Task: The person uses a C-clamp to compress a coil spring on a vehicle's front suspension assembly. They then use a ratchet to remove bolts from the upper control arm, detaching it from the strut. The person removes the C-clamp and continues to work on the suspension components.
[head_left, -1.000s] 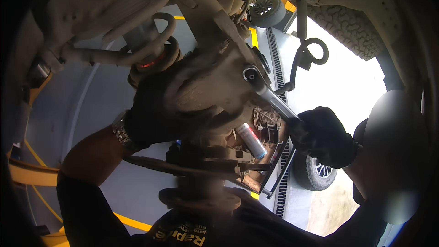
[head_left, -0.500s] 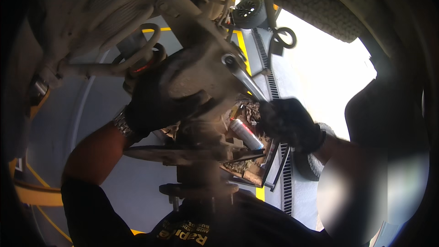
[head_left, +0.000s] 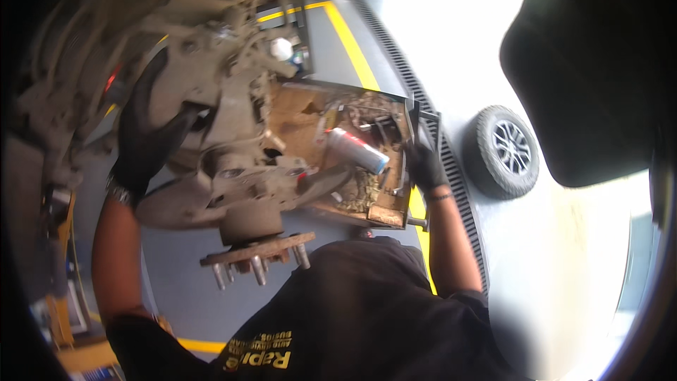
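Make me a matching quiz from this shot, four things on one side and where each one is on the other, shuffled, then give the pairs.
Things:
1. left hand
2. right hand
3. spray can
4. wheel hub

Places:
A. lying inside the rusty tool tray
B. at the tray's right edge
C. gripping the dirty steering knuckle
D. below the knuckle, studs pointing down

Pairs: 1-C, 2-B, 3-A, 4-D
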Demonstrator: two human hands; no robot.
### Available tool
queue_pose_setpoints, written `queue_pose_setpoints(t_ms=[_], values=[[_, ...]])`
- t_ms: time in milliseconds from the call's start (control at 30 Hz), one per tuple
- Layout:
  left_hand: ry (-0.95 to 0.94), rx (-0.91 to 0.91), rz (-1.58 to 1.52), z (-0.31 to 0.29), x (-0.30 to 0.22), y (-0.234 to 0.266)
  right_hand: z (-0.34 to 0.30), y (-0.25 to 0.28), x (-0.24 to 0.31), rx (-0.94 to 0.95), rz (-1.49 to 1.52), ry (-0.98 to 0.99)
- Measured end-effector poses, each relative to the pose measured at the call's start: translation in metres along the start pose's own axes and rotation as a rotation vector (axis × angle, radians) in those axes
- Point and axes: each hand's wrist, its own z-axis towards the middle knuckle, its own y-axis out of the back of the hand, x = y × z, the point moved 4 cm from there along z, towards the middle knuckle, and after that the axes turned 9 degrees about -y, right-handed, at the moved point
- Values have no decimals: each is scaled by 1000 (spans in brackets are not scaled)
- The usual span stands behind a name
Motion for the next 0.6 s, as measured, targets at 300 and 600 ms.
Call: queue_pose_setpoints(t_ms=[300, 600], values=[[180, 46, -117, -12, -5, 1, -1, -9, 32, 151, 400, -560], [36, 23, -327, -2, 10, -1, 167, 90, 254, 480, 1260, 10]])
